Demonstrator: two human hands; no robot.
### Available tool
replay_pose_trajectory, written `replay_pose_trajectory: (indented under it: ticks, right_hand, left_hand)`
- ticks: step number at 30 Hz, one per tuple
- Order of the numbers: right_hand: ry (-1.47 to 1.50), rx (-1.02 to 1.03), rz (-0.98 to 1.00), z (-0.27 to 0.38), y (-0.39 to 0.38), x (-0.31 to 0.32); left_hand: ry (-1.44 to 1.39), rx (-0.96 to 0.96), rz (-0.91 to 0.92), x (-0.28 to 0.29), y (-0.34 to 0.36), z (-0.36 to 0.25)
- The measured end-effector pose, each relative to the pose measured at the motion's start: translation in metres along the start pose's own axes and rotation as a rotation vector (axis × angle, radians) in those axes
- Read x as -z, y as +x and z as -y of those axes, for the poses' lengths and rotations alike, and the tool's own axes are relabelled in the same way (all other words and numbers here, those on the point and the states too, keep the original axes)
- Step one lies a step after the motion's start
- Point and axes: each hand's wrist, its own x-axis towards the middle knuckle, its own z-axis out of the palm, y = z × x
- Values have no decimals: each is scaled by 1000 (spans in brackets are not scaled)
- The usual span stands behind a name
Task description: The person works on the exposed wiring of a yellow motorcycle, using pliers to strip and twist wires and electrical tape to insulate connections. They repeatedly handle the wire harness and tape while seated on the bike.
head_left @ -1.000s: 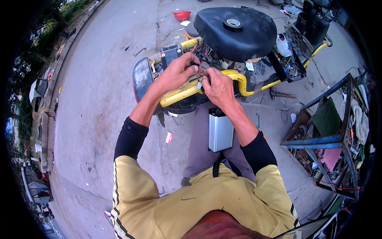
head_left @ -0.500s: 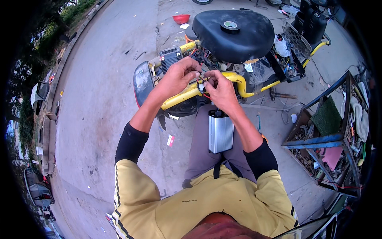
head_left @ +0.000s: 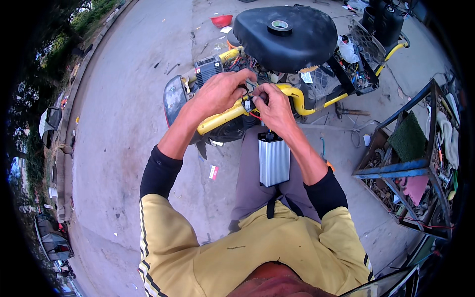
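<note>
My left hand is above the yellow frame tube of a partly stripped scooter, its fingers bent round thin wires and the index finger stretched toward the right. Close beside it, my right hand has thumb and fingers closed on the wires. A small white connector hangs just below the fingertips, near a red lead. Between my thighs rests a silver finned controller box, upright, its dark end toward the scooter. My fingers partly hide the wire ends.
The black seat lies across the frame with a tape roll on it. A second finned box sits at the scooter's rear. On the ground are a hammer and a red bowl. A metal rack with parts stands at right.
My left index finger has straightened and reached rightward over the wires. My right hand stays close to the same spot. The whole view has shifted slightly.
</note>
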Motion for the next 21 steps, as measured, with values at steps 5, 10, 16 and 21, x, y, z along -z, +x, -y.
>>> replay_pose_trajectory:
  ticks: [5,10,16,21]
  right_hand:
    - [23,24,-15,-2,0,-5]
    - [30,25,-28,-7,1,-9]
    - [36,-4,-30,-2,2,-8]
    - [36,11,-36,-4,2,-9]
  left_hand:
    - [43,-29,-10,-2,2,9]
    - [58,-188,-27,-5,3,20]
    - [35,-162,33,-4,6,23]
    - [55,-102,-4,-8,1,17]
